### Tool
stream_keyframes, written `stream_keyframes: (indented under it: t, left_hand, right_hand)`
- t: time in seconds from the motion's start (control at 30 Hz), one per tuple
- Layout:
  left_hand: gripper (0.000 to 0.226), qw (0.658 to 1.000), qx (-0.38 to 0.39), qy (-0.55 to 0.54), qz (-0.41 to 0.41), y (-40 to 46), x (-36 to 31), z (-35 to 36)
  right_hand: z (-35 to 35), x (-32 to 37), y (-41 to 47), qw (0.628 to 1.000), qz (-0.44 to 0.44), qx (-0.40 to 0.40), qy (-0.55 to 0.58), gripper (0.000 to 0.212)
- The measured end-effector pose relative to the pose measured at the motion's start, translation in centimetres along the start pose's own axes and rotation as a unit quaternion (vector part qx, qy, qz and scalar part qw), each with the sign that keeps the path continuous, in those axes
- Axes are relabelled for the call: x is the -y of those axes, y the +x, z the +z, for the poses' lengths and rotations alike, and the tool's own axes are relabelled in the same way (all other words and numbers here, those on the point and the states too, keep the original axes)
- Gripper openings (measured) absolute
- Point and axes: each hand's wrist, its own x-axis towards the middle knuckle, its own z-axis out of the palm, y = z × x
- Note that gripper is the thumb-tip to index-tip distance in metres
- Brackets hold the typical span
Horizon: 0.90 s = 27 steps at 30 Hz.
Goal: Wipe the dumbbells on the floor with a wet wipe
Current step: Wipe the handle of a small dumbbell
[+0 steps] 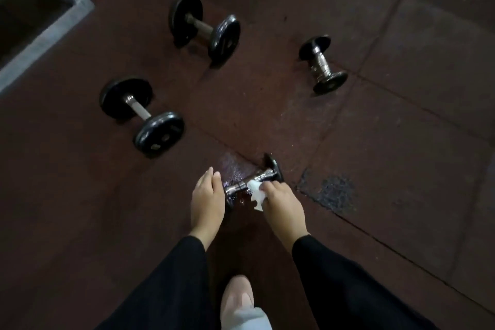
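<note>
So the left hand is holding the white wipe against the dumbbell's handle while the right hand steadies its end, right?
Not quite: the hands are swapped. In the head view the right hand holds the white wipe against the dumbbell handle, while the left hand steadies its end.

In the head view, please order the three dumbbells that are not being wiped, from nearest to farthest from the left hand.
From the left hand:
1. Left dumbbell, up and to the left, nearest.
2. Right dumbbell, far to the right.
3. Top dumbbell, straight ahead.
The last two are close to call.
</note>
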Motion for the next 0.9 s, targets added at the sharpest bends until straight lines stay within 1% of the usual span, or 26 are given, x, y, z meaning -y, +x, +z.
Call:
stream_keyframes:
  t: [0.03, 0.13, 0.17, 0.3, 0.37, 0.4, 0.5, 0.57, 0.63, 0.67, 0.73, 0.77, 0.8, 0.9]
  left_hand:
    - [0.045, 1.0, -0.003, -0.002, 0.001, 0.8, 1.4, 0.8]
    - [0.045, 1.0, -0.014, -0.002, 0.002, 3.2, 5.8, 3.4]
    - [0.046, 1.0, -0.015, -0.005, -0.007, 4.0, 7.2, 4.1]
    - [0.051, 1.0, 0.005, -0.013, -0.026, 6.4, 10.9, 6.8]
    - [0.054, 0.999, 0.025, -0.014, -0.032, 7.6, 11.4, 8.2]
    - [0.055, 0.999, 0.032, -0.018, -0.037, 8.2, 11.4, 8.9]
    - [0.056, 0.997, 0.018, -0.061, -0.054, 9.7, 11.4, 10.3]
    - [0.055, 0.997, 0.009, -0.058, -0.046, 10.0, 11.5, 10.4]
    - [0.053, 0.998, 0.015, -0.045, -0.029, 9.7, 11.6, 10.5]
    - [0.053, 0.998, 0.017, -0.046, -0.035, 9.5, 11.7, 10.5]
    - [0.054, 0.997, 0.011, -0.068, -0.045, 9.2, 12.0, 10.7]
    - [0.054, 0.996, -0.003, -0.079, -0.037, 9.4, 12.2, 10.9]
    - [0.053, 0.995, -0.01, -0.096, -0.032, 9.5, 12.0, 11.0]
    - [0.05, 0.988, -0.004, -0.154, -0.021, 10.3, 12.3, 11.1]
  right_hand:
    - [1.8, -0.5, 0.4, 1.0, -0.01, -0.002, -0.005, 0.014]
    - [7.4, -1.9, 2.1, 0.996, -0.064, -0.048, -0.03, 0.026]
    - [9.0, -2.2, 2.7, 0.995, -0.072, -0.057, -0.032, 0.027]
    - [13.9, -3.3, 4.3, 0.985, -0.137, -0.09, -0.056, 0.017]
    - [15.3, -3.6, 5.6, 0.981, -0.155, -0.096, -0.059, 0.016]
    - [15.8, -3.8, 6.2, 0.981, -0.162, -0.096, -0.054, 0.019]
    - [17.0, -4.4, 7.7, 0.974, -0.194, -0.097, -0.072, 0.025]
    - [17.8, -5.0, 8.4, 0.965, -0.221, -0.095, -0.109, 0.027]
    - [18.2, -5.2, 8.3, 0.965, -0.217, -0.081, -0.126, 0.027]
    - [18.3, -5.1, 8.1, 0.967, -0.212, -0.078, -0.121, 0.023]
    - [19.1, -5.4, 7.6, 0.967, -0.219, -0.099, -0.082, 0.009]
    - [19.6, -5.7, 7.5, 0.964, -0.225, -0.121, -0.072, 0.006]
    - [20.0, -5.9, 7.7, 0.957, -0.236, -0.15, -0.074, 0.006]
    - [20.4, -6.1, 8.4, 0.952, -0.234, -0.184, -0.07, 0.006]
